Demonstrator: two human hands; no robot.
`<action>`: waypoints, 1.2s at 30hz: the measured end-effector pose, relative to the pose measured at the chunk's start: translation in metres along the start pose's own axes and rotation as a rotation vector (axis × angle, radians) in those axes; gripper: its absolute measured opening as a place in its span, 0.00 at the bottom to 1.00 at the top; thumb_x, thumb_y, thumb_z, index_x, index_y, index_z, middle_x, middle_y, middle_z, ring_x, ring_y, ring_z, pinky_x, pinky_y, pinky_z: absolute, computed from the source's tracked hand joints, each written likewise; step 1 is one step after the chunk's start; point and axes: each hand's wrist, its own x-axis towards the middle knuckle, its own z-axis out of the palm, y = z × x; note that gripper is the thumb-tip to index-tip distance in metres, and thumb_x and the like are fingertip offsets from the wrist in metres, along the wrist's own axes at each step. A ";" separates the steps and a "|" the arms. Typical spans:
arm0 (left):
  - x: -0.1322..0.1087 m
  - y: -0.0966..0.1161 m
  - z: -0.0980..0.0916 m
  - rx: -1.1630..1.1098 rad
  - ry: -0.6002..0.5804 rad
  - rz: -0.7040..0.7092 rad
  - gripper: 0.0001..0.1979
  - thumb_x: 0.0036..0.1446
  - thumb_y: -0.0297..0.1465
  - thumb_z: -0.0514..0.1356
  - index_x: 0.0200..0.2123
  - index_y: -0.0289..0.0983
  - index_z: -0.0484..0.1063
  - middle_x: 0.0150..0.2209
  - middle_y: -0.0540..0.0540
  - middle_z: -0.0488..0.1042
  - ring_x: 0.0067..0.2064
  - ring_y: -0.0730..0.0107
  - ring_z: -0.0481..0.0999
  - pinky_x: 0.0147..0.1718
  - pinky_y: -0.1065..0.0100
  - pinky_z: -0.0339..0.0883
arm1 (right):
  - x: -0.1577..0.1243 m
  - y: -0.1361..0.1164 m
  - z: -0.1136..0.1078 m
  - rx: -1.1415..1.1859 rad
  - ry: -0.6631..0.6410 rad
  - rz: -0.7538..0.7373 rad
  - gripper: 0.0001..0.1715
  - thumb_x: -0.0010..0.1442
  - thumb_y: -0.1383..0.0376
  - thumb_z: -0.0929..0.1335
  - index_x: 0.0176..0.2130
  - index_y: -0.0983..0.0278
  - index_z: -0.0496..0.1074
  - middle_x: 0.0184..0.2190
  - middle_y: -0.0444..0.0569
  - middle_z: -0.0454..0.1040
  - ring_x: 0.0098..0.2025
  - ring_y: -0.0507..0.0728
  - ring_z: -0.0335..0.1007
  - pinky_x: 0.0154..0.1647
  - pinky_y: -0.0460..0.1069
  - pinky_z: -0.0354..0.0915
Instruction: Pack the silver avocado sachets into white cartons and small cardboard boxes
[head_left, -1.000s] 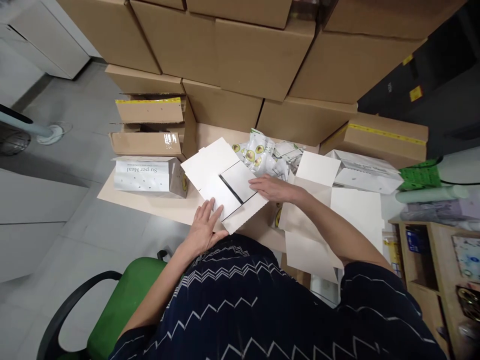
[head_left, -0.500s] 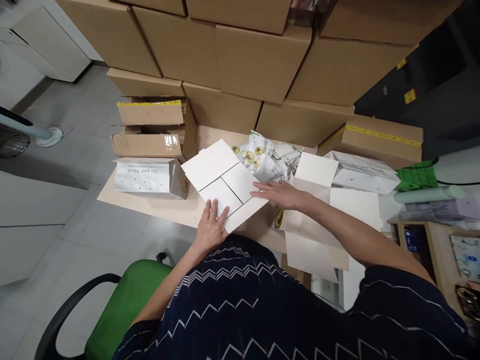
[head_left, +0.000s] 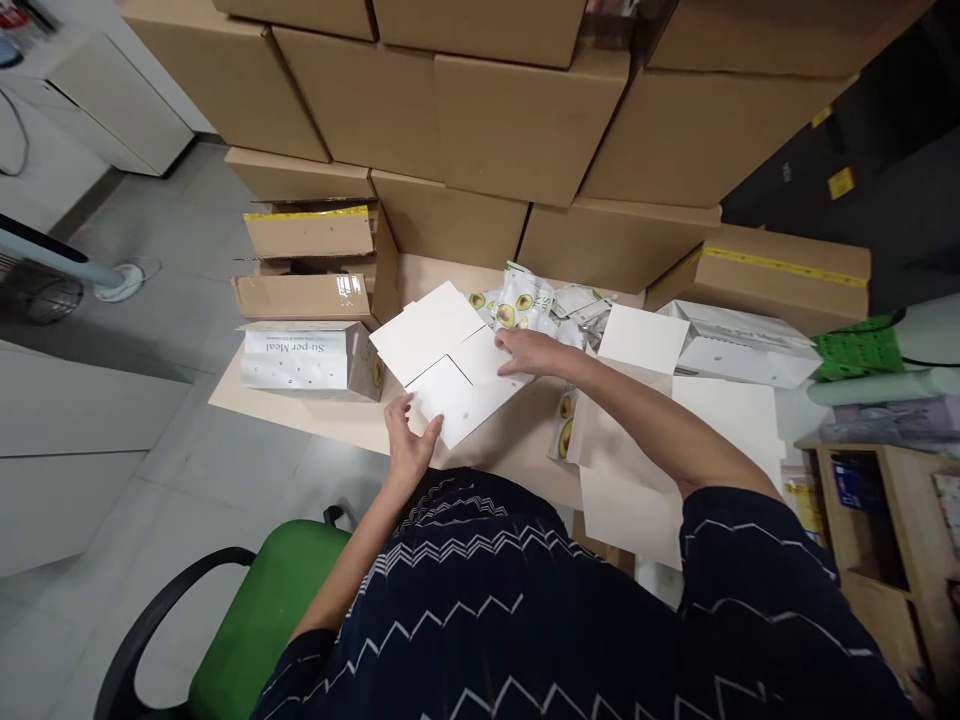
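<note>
White carton [head_left: 480, 400]: lies slantwise on the bench [head_left: 330, 420], close to the person's front and just nearer than the avocado-printed pouches [head_left: 525, 300].

Near panel [head_left: 441, 408]: laid flat across the top, its edge showing as a thin dark line against the neighbouring board; this fold appears done.

Far flap [head_left: 429, 328]: spreads outward at the upper left, not folded over; judging by how it lies, it is the panel left open.

Left hand [head_left: 409, 440]: at the carton's near-left corner, thumb and fingers apart with the corner between them; this grip is not drawn together.

Right hand [head_left: 534, 352]: bent fingers and thumb rest at the carton's right side; whether this grip clamps the board or only presses it cannot be told, since the hand covers the contact.

Open white carton [head_left: 641, 340]: to the right, partly behind the right forearm, its flaps spread wide and none closed.

Loose pouch [head_left: 562, 435]: just beside the open white carton, on its left.

Left printed box [head_left: 296, 360]: near the bench's left end, lettered "Su-per Meal".

Right printed box [head_left: 742, 345]: beyond the open white carton.

Brown cartons [head_left: 525, 120]: stacked along the back of the bench.
</note>
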 end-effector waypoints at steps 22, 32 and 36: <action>-0.018 0.019 -0.008 0.487 -0.327 0.264 0.42 0.54 0.52 0.65 0.67 0.42 0.59 0.70 0.31 0.54 0.68 0.32 0.54 0.60 0.34 0.57 | 0.004 0.035 -0.017 0.120 -0.219 -0.275 0.46 0.55 0.69 0.71 0.69 0.50 0.60 0.68 0.44 0.61 0.65 0.62 0.62 0.62 0.55 0.64; -0.025 0.010 0.004 0.515 -0.395 0.279 0.34 0.67 0.32 0.54 0.72 0.40 0.47 0.73 0.29 0.44 0.70 0.39 0.55 0.59 0.42 0.65 | 0.106 -0.001 -0.029 -0.134 0.050 0.132 0.27 0.65 0.62 0.67 0.62 0.64 0.69 0.60 0.60 0.70 0.58 0.65 0.69 0.56 0.54 0.66; -0.025 0.007 -0.005 0.575 -0.407 0.251 0.36 0.65 0.29 0.54 0.73 0.42 0.44 0.73 0.33 0.45 0.68 0.41 0.60 0.56 0.46 0.70 | 0.158 -0.022 0.003 -0.247 0.142 0.268 0.47 0.62 0.51 0.70 0.67 0.75 0.57 0.60 0.73 0.64 0.58 0.70 0.68 0.54 0.58 0.67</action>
